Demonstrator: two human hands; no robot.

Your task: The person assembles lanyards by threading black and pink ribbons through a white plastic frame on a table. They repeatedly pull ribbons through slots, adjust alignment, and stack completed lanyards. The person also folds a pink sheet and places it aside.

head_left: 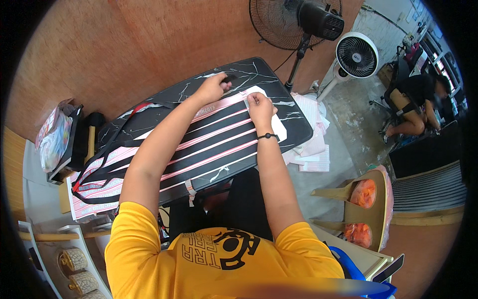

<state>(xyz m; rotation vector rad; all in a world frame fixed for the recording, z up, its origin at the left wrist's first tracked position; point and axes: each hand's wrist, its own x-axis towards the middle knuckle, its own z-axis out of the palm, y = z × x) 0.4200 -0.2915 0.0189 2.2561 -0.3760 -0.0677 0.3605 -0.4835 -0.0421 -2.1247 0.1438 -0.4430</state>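
A slanted black marble-patterned table [294, 119] carries a row of long black ribbons [209, 130] set between pink-and-white printed paper strips [226, 135]. Over the table's far side, my left hand [211, 89] is closed, with a small dark thing at its fingertips that I cannot make out. My right hand [262, 110] pinches at the far end of the strips, above a white sheet [280, 129]; its fingers hide what is between them. Loose black straps with red parts [102, 172] lie over the strips' left end.
Behind the table stand a black fan [318, 20] and a white fan [356, 56]. Printed papers [314, 149] lie on the floor at right. A wooden holder [366, 212] with orange bundles is at lower right. Far right, another person [418, 99] sits bent forward. A plastic bag [56, 139] sits left.
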